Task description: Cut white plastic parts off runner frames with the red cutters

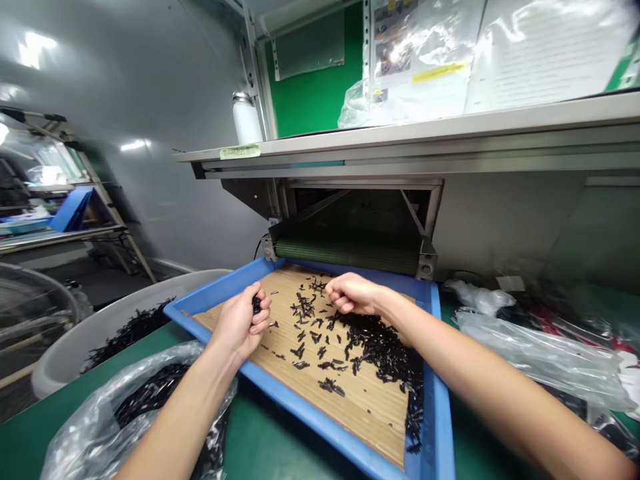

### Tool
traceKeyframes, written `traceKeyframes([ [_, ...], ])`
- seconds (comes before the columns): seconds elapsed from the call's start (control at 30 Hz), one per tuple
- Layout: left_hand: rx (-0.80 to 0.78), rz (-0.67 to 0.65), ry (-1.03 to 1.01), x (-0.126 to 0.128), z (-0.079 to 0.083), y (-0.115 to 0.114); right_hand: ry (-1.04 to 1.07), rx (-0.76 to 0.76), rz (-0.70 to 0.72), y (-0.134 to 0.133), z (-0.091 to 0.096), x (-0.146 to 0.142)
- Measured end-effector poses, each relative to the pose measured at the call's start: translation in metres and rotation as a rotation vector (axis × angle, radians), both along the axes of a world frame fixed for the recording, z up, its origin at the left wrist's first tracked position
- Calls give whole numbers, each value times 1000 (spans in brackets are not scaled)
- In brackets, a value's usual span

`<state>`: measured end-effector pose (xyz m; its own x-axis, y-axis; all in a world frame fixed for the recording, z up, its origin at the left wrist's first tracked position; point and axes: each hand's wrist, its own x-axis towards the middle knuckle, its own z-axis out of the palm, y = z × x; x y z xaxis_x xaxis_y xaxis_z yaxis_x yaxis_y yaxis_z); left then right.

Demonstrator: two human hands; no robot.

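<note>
Observed solid blue on the tray rim. Liner noted as pale tan, streaked with fine wood grain. Parts recorded as black, speckled across the tan and massed densest toward the right. Mat logged as deep green. Bin seen in pale grey, with a black heap inside. Bag noted as clear and glossy, darkened by black contents. Belt recorded as dull green, with fine horizontal ribbing. Board logged as bright green. Shelf noted as silvery grey. Bottle seen in white, with a silver cap. Label recorded as pale green. Sheet observed with one yellow stripe.
</note>
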<state>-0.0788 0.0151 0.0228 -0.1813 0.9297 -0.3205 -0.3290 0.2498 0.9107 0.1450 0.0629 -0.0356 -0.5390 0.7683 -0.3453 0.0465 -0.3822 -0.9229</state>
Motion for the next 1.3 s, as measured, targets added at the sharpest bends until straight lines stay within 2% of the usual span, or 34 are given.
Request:
traceKeyframes([
  [0.13,-4,-10,-8,2,-1,-2,-255,240,-75,4,0,14],
  [0.23,-3,-3,3,2,-3,-2,-457,415,-79,8,-2,25],
  [0.33,5,-7,8,2,-5,-2,-608,510,-52,10,-5,29],
  [0.57,-13,-1,16,3,-4,-2,-734,551,8,6,-16,23],
  [0.7,-13,-1,14,2,-5,-2,-829,652,59,5,-20,14],
  [0.93,-5,-12,-5,1,-9,-2,-1175,797,146,-3,-29,-13],
  [1.1,-8,-9,-11,1,-7,-3,-1323,813,252,-5,-33,-25],
  [1.3,5,-6,-10,1,-7,-4,-1397,789,280,-6,-33,-27],
])
